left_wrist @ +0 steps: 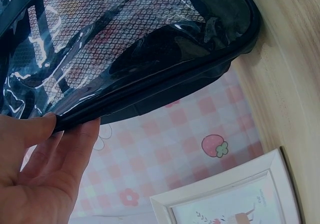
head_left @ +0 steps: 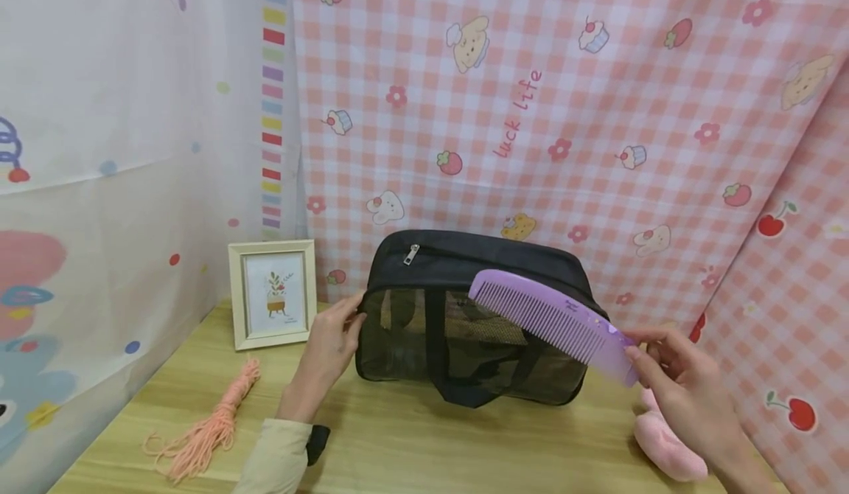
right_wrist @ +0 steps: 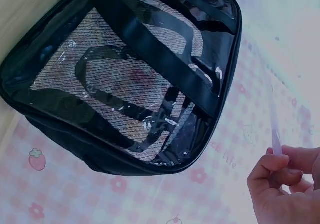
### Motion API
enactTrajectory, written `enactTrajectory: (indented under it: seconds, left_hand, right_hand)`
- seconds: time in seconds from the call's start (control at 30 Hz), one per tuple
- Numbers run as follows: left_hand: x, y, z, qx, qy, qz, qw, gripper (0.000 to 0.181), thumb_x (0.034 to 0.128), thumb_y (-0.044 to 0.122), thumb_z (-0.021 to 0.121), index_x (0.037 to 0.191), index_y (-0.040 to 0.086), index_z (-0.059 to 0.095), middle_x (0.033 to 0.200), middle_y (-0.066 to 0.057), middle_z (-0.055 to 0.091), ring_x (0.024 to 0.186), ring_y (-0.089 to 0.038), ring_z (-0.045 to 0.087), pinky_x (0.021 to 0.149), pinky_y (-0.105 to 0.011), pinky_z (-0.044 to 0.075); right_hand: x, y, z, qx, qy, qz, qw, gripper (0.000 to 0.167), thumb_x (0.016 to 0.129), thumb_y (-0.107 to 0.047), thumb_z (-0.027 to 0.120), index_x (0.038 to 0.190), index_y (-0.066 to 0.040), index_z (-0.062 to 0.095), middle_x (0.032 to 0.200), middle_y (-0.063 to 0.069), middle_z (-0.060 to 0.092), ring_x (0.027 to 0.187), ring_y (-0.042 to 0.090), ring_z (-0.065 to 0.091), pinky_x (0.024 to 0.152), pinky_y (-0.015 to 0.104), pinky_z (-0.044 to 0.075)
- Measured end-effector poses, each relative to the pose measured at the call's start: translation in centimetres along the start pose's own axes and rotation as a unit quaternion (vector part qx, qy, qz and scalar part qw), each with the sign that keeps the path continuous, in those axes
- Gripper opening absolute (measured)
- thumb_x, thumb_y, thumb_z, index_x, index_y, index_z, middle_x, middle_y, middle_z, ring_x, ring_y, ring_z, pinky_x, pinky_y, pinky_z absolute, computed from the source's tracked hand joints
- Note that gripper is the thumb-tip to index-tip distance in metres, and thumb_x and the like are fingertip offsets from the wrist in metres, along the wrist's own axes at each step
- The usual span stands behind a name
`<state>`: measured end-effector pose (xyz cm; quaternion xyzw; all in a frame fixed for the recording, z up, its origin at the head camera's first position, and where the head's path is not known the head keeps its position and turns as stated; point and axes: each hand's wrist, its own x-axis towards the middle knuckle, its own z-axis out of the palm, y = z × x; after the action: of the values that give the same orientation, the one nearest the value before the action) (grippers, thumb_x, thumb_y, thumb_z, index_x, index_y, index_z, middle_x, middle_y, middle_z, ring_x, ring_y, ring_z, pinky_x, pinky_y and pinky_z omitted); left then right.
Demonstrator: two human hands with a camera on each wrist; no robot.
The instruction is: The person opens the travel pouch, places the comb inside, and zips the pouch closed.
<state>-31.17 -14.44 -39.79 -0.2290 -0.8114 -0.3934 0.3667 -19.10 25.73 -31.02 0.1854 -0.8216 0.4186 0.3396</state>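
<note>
A black toiletry bag (head_left: 477, 258) with a see-through front, dark straps and a silver zipper pull stands upright on the wooden table. My left hand (head_left: 332, 335) pinches the bag's left edge; in the left wrist view the thumb and fingers (left_wrist: 82, 144) grip its black piping. In my right hand (head_left: 690, 383) is a purple comb (head_left: 550, 310), held by its right end, teeth facing down and left. The comb hangs in front of the bag's upper right part. Seen edge-on in the right wrist view, the comb (right_wrist: 275, 119) is a thin pale strip.
A cream picture frame (head_left: 273, 295) stands left of the bag. Nearer me lies a bundle of peach cord (head_left: 215, 428). A pink plush-looking object (head_left: 666, 442) sits partly behind my right hand. A pink checkered cloth (head_left: 411, 59) hangs behind the table.
</note>
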Motion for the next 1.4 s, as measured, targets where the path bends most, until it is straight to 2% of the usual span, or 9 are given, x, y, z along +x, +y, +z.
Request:
enactTrajectory:
  seconds: [0.13,0.27,0.6,0.87,1.1,1.23,1.4]
  left_hand:
    - [0.0,0.0,0.1,0.003,0.001,0.000,1.0000,0.040,0.0851,-0.010,0.064,0.123,0.002,0.063,0.103,-0.017,0.067,0.083,-0.028,0.067,0.067,-0.033,0.057]
    - [0.0,0.0,0.1,0.004,-0.001,-0.001,1.0000,0.039,0.0852,-0.010,0.064,0.123,0.001,0.063,0.104,-0.017,0.067,0.083,-0.028,0.067,0.067,-0.033,0.057]
    - [0.2,0.3,-0.2,0.012,0.005,-0.002,0.9999,0.039,0.0852,-0.010,0.064,0.122,0.001,0.063,0.101,-0.018,0.067,0.082,-0.028,0.067,0.066,-0.033,0.057]
    - [0.1,0.2,0.0,0.009,-0.003,-0.005,0.9999,0.039,0.0853,-0.010,0.064,0.123,0.002,0.063,0.102,-0.017,0.067,0.083,-0.027,0.067,0.067,-0.033,0.057]
    - [0.0,0.0,0.1,0.005,0.011,0.002,0.9999,0.039,0.0834,-0.012,0.065,0.121,-0.002,0.063,0.104,-0.020,0.067,0.083,-0.030,0.067,0.067,-0.034,0.057]
    - [0.0,0.0,0.2,0.007,0.016,0.007,0.9998,0.040,0.0826,-0.013,0.065,0.121,-0.002,0.063,0.103,-0.020,0.067,0.082,-0.030,0.067,0.066,-0.035,0.057]
    - [0.1,0.1,0.1,0.005,0.008,0.004,0.9999,0.039,0.0839,-0.011,0.065,0.122,0.000,0.064,0.103,-0.019,0.067,0.083,-0.029,0.067,0.067,-0.035,0.057]
  right_hand:
    - [0.6,-0.4,-0.2,-0.010,0.009,0.018,0.9998,0.021,0.083,0.017,0.061,0.100,0.005,0.064,0.060,0.000,0.046,0.048,0.006,0.041,0.040,0.026,0.032]
    - [0.9,-0.5,-0.3,-0.022,0.013,0.020,0.9995,0.020,0.084,0.015,0.062,0.100,0.004,0.065,0.059,-0.001,0.045,0.047,0.005,0.040,0.039,0.025,0.032]
    - [2.4,-0.6,-1.0,-0.037,0.019,0.004,0.9991,0.021,0.083,0.015,0.062,0.102,0.005,0.064,0.058,0.001,0.047,0.047,0.005,0.040,0.040,0.022,0.034]
    - [3.5,-0.5,-2.2,-0.074,0.010,-0.014,0.9971,0.020,0.083,0.014,0.063,0.100,0.002,0.065,0.054,-0.003,0.041,0.044,0.004,0.033,0.036,0.025,0.025]
    - [4.5,-1.2,-2.7,-0.099,0.012,-0.038,0.9942,0.021,0.082,0.012,0.065,0.096,-0.002,0.068,0.052,-0.003,0.035,0.045,0.004,0.029,0.039,0.025,0.023]
    - [4.9,-1.3,-2.9,-0.118,0.006,-0.038,0.9923,0.019,0.084,0.008,0.066,0.097,-0.005,0.069,0.054,-0.003,0.035,0.045,0.005,0.030,0.037,0.025,0.023]
    - [5.3,-1.1,-3.4,-0.138,-0.004,-0.035,0.9898,0.018,0.085,0.006,0.065,0.099,-0.004,0.069,0.054,-0.001,0.037,0.044,0.006,0.031,0.035,0.024,0.023]
